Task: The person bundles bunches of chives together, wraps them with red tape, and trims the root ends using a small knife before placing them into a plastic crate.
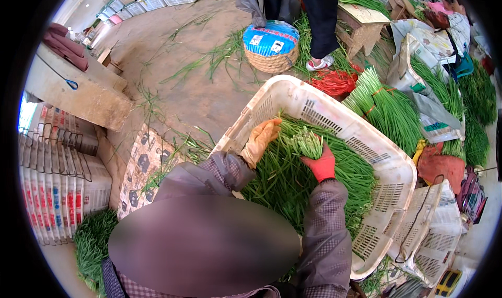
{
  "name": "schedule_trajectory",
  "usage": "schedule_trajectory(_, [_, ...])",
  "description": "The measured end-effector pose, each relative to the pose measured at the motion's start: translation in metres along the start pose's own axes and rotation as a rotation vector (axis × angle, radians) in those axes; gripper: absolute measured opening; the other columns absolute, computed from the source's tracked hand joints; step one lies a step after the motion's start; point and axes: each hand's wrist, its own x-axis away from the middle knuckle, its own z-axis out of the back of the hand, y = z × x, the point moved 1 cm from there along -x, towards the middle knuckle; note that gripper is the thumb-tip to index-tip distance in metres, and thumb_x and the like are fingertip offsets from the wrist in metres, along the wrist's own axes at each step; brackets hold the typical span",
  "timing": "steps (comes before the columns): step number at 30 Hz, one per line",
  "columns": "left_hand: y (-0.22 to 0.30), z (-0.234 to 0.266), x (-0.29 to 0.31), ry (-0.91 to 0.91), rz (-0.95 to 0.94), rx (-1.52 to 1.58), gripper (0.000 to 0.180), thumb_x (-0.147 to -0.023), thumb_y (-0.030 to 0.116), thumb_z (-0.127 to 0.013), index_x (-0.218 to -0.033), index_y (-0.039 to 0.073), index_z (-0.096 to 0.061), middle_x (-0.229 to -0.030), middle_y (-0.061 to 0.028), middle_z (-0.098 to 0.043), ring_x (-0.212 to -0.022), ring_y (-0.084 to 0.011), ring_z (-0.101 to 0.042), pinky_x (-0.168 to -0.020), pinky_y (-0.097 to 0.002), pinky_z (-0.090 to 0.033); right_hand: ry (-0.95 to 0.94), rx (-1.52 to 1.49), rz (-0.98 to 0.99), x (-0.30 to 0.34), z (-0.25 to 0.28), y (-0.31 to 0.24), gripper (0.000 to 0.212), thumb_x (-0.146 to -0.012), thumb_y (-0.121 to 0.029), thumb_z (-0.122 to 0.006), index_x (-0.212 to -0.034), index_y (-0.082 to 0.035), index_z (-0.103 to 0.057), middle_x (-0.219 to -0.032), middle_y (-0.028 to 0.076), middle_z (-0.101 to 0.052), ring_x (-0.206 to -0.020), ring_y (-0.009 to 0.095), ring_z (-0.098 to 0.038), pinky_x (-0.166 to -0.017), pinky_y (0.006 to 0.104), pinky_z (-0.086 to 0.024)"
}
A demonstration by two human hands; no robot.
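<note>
A white slatted plastic crate (389,193) in front of me holds a heap of long, thin green stalks (282,185) that look like garlic chives. My right hand (320,163), in a red glove, is closed round a bunch of these stalks (305,142), their pale cut ends up. At the crate's left side, my left hand (261,141) wears a tan-orange rubber glove. Its fingers stretch toward the bunch, apart from it, and nothing shows in them. Both forearms reach over the crate in grey checked sleeves.
Tied green bundles (389,104) lie beyond the crate's right side, near red ties (334,82). A blue-topped woven basket stool (271,47) stands ahead, beside another person's legs (319,20). Stacked white crates (65,188) stand at left, more crates (431,230) at right. Loose stalks litter the floor.
</note>
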Motion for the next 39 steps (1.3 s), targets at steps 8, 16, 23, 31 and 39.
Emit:
schedule_trajectory(8, [-0.045, -0.007, 0.01, -0.18, -0.198, -0.208, 0.056, -0.103, 0.032, -0.038, -0.147, -0.001, -0.026, -0.152, -0.0135, -0.029, -0.14, -0.019, -0.028, -0.115, -0.0299, -0.022, -0.122, 0.512, 0.033, 0.01, -0.023, -0.036, 0.095, -0.054, -0.028, -0.087, -0.138, -0.014, -0.045, -0.137, 0.013, -0.049, -0.129, 0.031, -0.043, -0.109, 0.0459, -0.03])
schedule_trajectory(16, [-0.012, -0.037, 0.021, -0.197, -0.237, -0.411, 0.048, -0.105, 0.018, -0.028, -0.147, -0.004, -0.025, -0.15, -0.0173, -0.032, -0.14, -0.0234, -0.029, -0.116, -0.0325, -0.022, -0.081, 0.753, 0.25, 0.006, -0.033, -0.058, 0.11, -0.049, -0.039, -0.087, -0.139, -0.003, -0.036, -0.145, 0.014, -0.039, -0.138, 0.036, -0.028, -0.115, 0.0544, -0.013])
schedule_trajectory(23, [0.012, -0.043, 0.005, -0.241, -0.153, -0.195, 0.061, -0.103, 0.044, -0.03, -0.137, -0.005, -0.042, -0.135, -0.0186, -0.051, -0.128, -0.0256, -0.046, -0.111, -0.0365, -0.03, 0.141, 0.487, 0.214, 0.003, -0.009, -0.032, 0.078, -0.056, -0.022, -0.082, -0.126, -0.005, -0.052, -0.106, 0.015, -0.064, -0.099, 0.034, -0.061, -0.104, 0.0453, -0.037])
schedule_trajectory(31, [0.0, -0.025, -0.014, 0.187, -0.193, 0.024, 0.046, -0.101, 0.031, -0.047, -0.131, -0.003, -0.048, -0.127, -0.0109, -0.055, -0.117, -0.0205, -0.052, -0.105, -0.0337, -0.038, 0.199, -0.035, 0.06, 0.019, 0.04, -0.01, 0.072, -0.063, -0.01, -0.082, -0.126, 0.001, -0.049, -0.118, 0.012, -0.061, -0.106, 0.018, -0.059, -0.094, 0.0311, -0.047])
schedule_trajectory(39, [-0.01, -0.067, 0.033, 0.115, -0.012, -0.025, 0.052, -0.101, 0.025, -0.048, -0.147, 0.006, -0.032, -0.137, -0.0032, -0.044, -0.115, -0.0089, -0.043, -0.101, -0.0261, -0.032, 0.141, 0.006, 0.159, 0.027, 0.03, -0.022, 0.071, -0.06, -0.006, -0.08, -0.126, -0.006, -0.053, -0.115, 0.011, -0.062, -0.105, 0.024, -0.059, -0.094, 0.0349, -0.047])
